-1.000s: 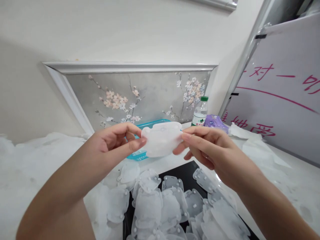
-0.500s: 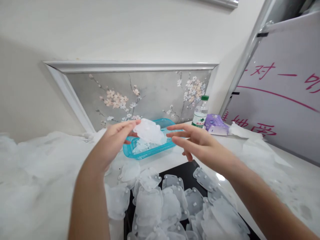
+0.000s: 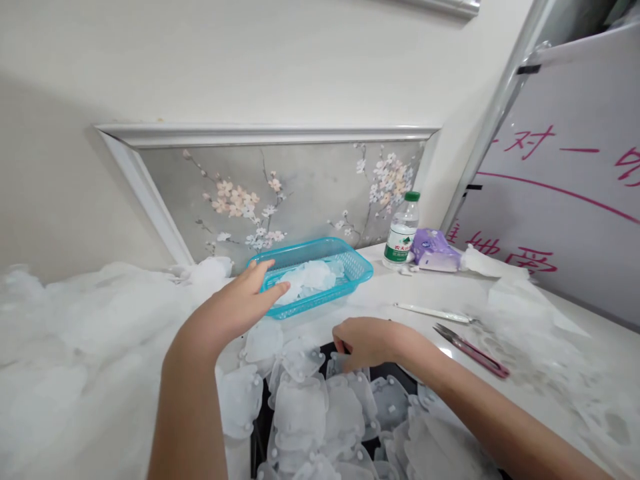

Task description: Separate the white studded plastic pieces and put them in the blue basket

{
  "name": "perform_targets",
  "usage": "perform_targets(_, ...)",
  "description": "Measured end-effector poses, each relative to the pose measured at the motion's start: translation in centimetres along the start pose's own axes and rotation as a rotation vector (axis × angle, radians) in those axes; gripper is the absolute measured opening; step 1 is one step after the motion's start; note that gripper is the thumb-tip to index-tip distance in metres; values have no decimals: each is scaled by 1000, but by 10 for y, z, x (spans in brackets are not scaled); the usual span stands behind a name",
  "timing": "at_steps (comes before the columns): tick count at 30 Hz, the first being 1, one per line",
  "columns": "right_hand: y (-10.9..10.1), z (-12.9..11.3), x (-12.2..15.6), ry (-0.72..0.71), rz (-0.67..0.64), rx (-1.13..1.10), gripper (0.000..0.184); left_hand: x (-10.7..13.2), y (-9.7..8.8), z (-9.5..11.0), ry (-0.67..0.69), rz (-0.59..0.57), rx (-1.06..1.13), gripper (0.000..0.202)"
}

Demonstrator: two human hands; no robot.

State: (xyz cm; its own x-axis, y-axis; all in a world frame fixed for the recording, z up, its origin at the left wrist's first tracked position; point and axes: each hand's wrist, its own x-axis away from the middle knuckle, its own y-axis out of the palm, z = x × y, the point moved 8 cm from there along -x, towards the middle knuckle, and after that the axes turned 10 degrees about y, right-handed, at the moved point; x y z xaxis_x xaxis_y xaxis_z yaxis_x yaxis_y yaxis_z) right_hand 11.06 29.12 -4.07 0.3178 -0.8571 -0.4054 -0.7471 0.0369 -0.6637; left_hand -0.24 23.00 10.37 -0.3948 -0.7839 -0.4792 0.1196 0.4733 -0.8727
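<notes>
My left hand (image 3: pixel 245 293) hovers at the left front corner of a blue plastic basket (image 3: pixel 363 272), thumb and fingers apart, nothing in it. Inside the basket lies a small heap of frosted, translucent plastic pieces (image 3: pixel 317 275). Lower down, my right hand (image 3: pixel 370 340) reaches over the back of the black tray (image 3: pixel 327 349). Its fingers are curled down and pinch the edge of a flat, translucent plastic piece (image 3: pixel 336 364); the fingertips are partly hidden. Many similar rounded pieces with small pegs (image 3: pixel 300 413) overlap on the tray.
White, cloudy sheet material (image 3: pixel 100 347) is heaped at the left. To the right lie red-handled snips (image 3: pixel 475 351), a slim white tool (image 3: pixel 435 313) and thin film scraps (image 3: pixel 540 347). A water bottle (image 3: pixel 401 233) and a purple tissue pack (image 3: pixel 434 250) stand by the wall.
The plastic pieces held by my left hand now lie in the basket, and that hand is empty. My right hand has dropped from beside the basket to the pieces on the tray.
</notes>
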Motion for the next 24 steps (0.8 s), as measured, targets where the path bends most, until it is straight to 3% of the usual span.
perform_targets(2, 1, 3, -6, -1, -20, -10, 8, 3, 5, -5, -104, -81, -57, 77)
perform_targets(4, -11, 2, -11, -20, 39, -50, 10, 5, 7, -5, -146, -118, -63, 74)
perform_targets(8, -51, -7, -2, -62, 225, -203, 28, 4, 5, 6, -68, -94, -20, 72)
perform_targets(12, -76, -10, 22, -52, 276, -672, 50, 3, 4, 20, 19, -83, 127, 63)
perform_targets(17, -81, -14, 41, -69, 298, -892, 52, 7, 0, 48, 264, -103, 341, 37)
perform_targets(24, -83, -17, 55, -67, 325, -932, 52, 9, -10, 53, 284, -34, 400, 22)
